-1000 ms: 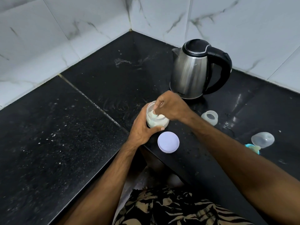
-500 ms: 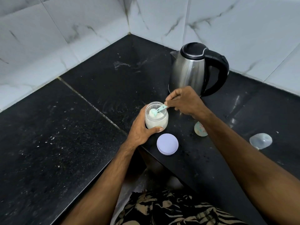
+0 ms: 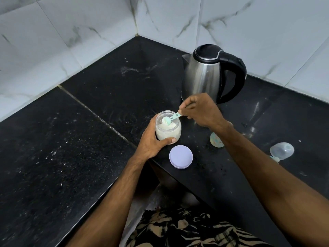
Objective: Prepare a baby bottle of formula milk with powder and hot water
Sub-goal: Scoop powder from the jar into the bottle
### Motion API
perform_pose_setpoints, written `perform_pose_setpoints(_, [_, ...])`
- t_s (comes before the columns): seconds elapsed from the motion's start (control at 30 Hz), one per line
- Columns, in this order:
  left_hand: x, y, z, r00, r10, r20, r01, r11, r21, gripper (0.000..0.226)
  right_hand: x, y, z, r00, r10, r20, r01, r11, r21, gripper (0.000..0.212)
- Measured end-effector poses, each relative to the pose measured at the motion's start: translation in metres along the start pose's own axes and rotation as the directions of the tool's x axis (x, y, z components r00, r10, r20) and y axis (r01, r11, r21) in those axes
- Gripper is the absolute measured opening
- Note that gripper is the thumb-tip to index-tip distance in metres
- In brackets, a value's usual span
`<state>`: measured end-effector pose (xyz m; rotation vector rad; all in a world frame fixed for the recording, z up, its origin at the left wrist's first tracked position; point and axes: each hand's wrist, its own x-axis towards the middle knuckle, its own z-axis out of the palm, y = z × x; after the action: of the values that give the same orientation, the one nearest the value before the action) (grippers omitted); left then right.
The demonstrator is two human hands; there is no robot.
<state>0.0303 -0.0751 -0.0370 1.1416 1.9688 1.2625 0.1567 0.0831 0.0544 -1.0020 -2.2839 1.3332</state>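
Left hand [image 3: 151, 139] wrapped the open powder jar [image 3: 168, 128] from its left side, thumb across the front; jar stood upright on the black counter [image 3: 89, 157], near its front edge. Right hand [image 3: 201, 111] pinched the handle end of a small green scoop [image 3: 171, 118] between thumb and fingertips, remaining fingers curled in.

Scoop's long axis ran from the hand down and leftward into the jar mouth, handle crossing the right rim, bowl low over the white powder. Bowl looked loaded, though how full could not be told.

Jar lid [image 3: 180, 156] lay flat on the counter just in front of the jar, apart from it. Kettle [image 3: 210, 73] stood behind the right hand, lid down, handle to the right.

Key relation: the bottle [image 3: 216, 140] sat to the right of the jar, mostly hidden under the right forearm; only a pale rounded part showed, so which way its mouth faced could not be told. Clear cap [image 3: 282, 150] lay farther right, well apart.

Judgement: the loaded scoop would have to travel rightward and toward the body, the way the handle already pointed. Right hand was the nearer one; keeping the bowl level mattered, else powder would spill on the counter.
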Motion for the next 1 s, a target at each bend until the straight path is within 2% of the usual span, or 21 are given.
perform_pose_setpoints(0.2, [0.000,0.000,0.000,1.000,-0.007,-0.009,0.007,1.000,0.003,0.099,-0.005,-0.002,0.010,0.997,-0.015,0.072,0.015,1.000,0.003,0.008])
perform_pose_setpoints(0.33, [0.000,0.000,0.001,1.000,0.003,-0.013,-0.003,1.000,0.008,0.095,-0.004,0.002,0.008,1.000,-0.005,0.019,0.005,1.000,0.003,0.007])
perform_pose_setpoints(0.5, [-0.001,0.000,0.000,1.000,-0.001,-0.005,0.001,1.000,0.016,0.096,-0.006,-0.001,0.008,0.994,-0.048,0.100,0.048,0.999,0.000,0.007])
perform_pose_setpoints(0.9, [-0.001,0.004,-0.002,0.999,-0.024,0.022,0.024,1.000,0.020,0.095,-0.003,0.004,0.003,0.999,0.050,0.008,-0.050,0.997,0.061,0.007])
perform_pose_setpoints(1.0, [0.000,0.007,-0.004,0.999,-0.029,0.037,0.029,1.000,0.013,0.104,-0.004,0.004,0.000,0.997,0.079,-0.010,-0.077,0.991,0.113,0.008])
